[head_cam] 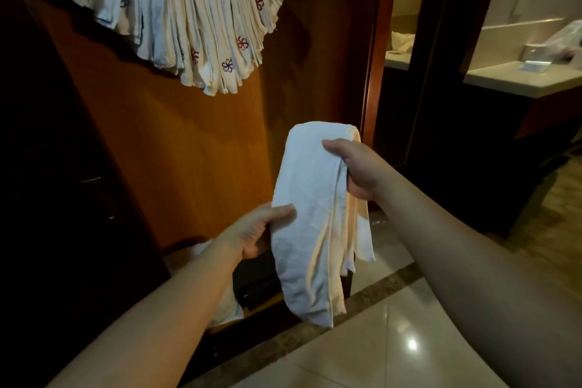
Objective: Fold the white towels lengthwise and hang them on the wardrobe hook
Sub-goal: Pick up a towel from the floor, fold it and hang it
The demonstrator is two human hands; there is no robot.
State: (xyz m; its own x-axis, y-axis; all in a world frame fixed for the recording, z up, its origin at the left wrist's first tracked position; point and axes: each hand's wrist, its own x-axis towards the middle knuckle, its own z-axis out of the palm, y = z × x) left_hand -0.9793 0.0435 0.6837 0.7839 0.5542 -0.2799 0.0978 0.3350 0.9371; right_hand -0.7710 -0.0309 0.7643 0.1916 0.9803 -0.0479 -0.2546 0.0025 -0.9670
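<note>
Hanging towels (176,9) bunched up and left of the folded white towel (311,214), against the wardrobe panel (176,148). Left hand (252,233) pinches that towel's left edge, thumb on top, fingers curled under. Towel hangs folded lengthwise, doubled over. Right hand (356,170) grips its upper right edge, fingers wrapped behind. Counter (519,79) far right of it.

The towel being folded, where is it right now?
In the head view, the folded towel hangs centre frame between the left hand and right hand, below the hung towels.
</note>
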